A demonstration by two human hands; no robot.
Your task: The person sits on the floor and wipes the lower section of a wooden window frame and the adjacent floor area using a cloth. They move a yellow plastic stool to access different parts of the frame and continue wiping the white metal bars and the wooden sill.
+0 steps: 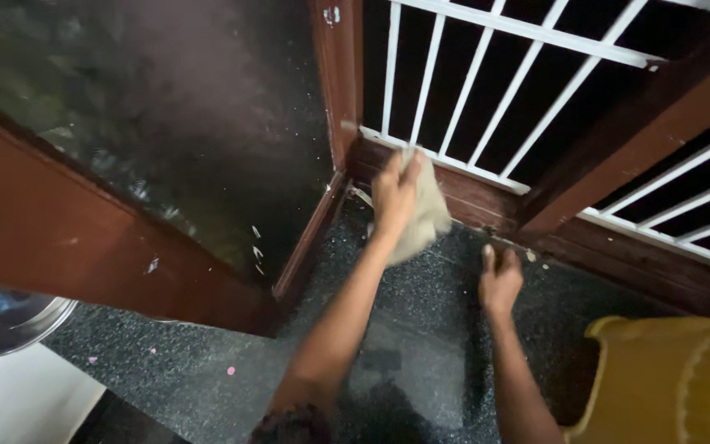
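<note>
A beige cloth is bunched in the left hand, whose fingers are closed around its upper part, and the rest of it hangs to the right and below the fingers. The cloth is pressed against the lower rail of a dark brown wooden window frame, just under the bottom bar of a white metal grille set in that frame. The left arm reaches up to it from the lower middle of the view.

To the right of the cloth and lower, the right hand rests on the dark speckled stone ledge close to the base of the frame; its fingers are loosely curled and it grips nothing. A few pale crumbs lie on the ledge just beside this hand, by the foot of the frame.

Left of the cloth, an opened wooden shutter with a dark, mottled glass pane stands at an angle, its hinge edge meeting the frame's upright post. Pale flecks dot the glass and wood near that corner.

Further from the cloth, at the far left edge, the rim of a shiny steel bowl shows. At the lower right, well apart from the cloth, sits a yellow plastic bucket, just beside the right forearm.
</note>
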